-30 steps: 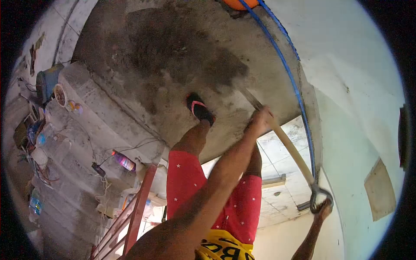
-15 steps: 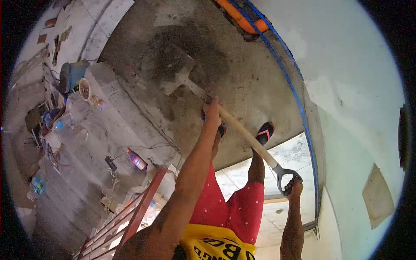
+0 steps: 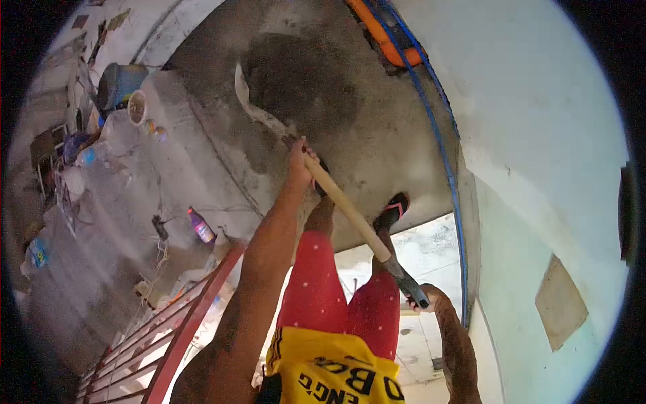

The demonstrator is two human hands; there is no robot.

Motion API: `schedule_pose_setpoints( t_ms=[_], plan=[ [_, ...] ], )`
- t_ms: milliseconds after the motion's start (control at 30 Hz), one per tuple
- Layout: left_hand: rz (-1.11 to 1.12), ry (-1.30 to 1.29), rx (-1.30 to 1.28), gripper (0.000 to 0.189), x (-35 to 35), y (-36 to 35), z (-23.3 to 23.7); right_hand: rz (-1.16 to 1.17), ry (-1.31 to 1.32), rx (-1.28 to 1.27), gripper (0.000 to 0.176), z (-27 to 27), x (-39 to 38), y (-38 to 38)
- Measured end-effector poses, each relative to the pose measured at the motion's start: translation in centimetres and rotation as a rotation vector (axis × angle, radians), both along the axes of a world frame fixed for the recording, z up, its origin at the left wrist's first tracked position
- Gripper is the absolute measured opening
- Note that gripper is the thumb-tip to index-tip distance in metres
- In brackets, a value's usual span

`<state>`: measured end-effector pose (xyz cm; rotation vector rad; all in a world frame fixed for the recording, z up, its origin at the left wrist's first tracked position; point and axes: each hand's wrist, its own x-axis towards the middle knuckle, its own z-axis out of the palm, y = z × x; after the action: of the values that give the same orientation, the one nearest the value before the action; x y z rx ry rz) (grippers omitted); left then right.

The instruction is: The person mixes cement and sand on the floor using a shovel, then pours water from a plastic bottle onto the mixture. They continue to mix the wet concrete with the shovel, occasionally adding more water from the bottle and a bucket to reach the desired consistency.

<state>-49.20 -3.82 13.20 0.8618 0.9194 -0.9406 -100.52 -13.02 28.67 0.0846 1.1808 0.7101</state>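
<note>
A shovel point(image 3: 346, 207) with a wooden shaft slants across the view in front of my legs. My left hand point(image 3: 302, 163) is closed around the low end of the shaft, close to the blade socket. The grey end grip is in my right hand point(image 3: 426, 300), with the fingers curled round it and partly hidden. The curved metal blade point(image 3: 243, 94) shows nearly edge-on, overlapping the left side of a dark patch point(image 3: 299, 81) on the concrete floor. No load is visible on the blade.
Left are a purple-labelled bottle point(image 3: 201, 225), a bucket point(image 3: 136, 108), a blue-grey drum point(image 3: 120, 86) and a red railing point(image 3: 195, 323). A blue hose-like line point(image 3: 441, 151) runs along the wall on the right, near an orange object point(image 3: 383, 40). My sandalled foot point(image 3: 392, 210) stands near the floor edge.
The shovel has rolled, so its blade went from broad face to edge-on and its handle likewise. Both hands shifted left in view, still gripping; the right hand turned with the handle.
</note>
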Motion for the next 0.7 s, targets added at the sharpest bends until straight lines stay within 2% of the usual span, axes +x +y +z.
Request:
schedule_pose_setpoints(
  t_ms=[33,167,233,267,333,400,433,467,533,567,600,633,667,700],
  plan=[
    [0.005,-0.012,0.018,0.016,1.4,-0.2,1.7,0.140,-0.046,-0.150,0.021,1.2,1.2,0.3],
    [0.051,-0.038,-0.123,0.016,2.6,-1.4,9.3,0.202,0.492,-0.830,0.004,10.0,6.3,0.7],
    [0.095,-0.006,-0.271,0.016,4.1,-2.7,12.2,-0.202,0.460,-1.147,0.016,17.3,12.8,-0.4],
    [0.118,-0.015,-0.261,0.016,5.1,-3.5,14.0,-0.277,0.371,-1.203,0.027,20.1,14.5,-1.3],
    [0.178,-0.028,-0.234,0.018,7.0,-5.4,17.5,-0.372,0.295,-1.260,0.013,26.3,19.9,-2.7],
    [0.050,-0.126,-0.228,0.019,7.7,-6.1,16.7,-0.331,0.167,-1.303,0.009,30.2,24.7,-3.2],
    [-0.015,-0.167,-0.215,0.020,7.3,-5.9,15.8,-0.320,0.186,-1.310,0.010,30.4,26.7,-2.9],
    [-0.126,-0.194,-0.177,0.020,7.0,-5.9,15.8,-0.210,0.224,-1.350,0.012,29.8,28.6,-2.9],
    [-0.196,-0.079,-0.129,0.021,5.5,-5.3,15.8,-0.150,0.056,-1.441,0.027,27.5,32.9,-1.6],
    [-0.230,-0.023,-0.105,0.021,5.0,-4.8,15.5,0.124,-0.044,-1.541,0.036,25.9,34.2,-1.0],
    [-0.257,-0.027,-0.043,0.023,5.2,-4.6,14.5,0.064,-0.133,-1.524,0.038,26.9,38.1,0.4],
    [-0.290,-0.019,0.021,0.028,4.9,-4.2,13.6,0.339,-0.189,-1.701,0.040,25.0,39.1,0.9],
    [-0.324,-0.013,0.084,0.033,4.9,-4.1,13.5,0.301,-0.180,-1.663,0.039,26.9,41.3,1.4],
    [-0.308,-0.088,-0.028,0.032,6.0,-3.8,14.2,0.257,-0.178,-1.633,0.038,28.8,43.4,1.5]
  ],
)
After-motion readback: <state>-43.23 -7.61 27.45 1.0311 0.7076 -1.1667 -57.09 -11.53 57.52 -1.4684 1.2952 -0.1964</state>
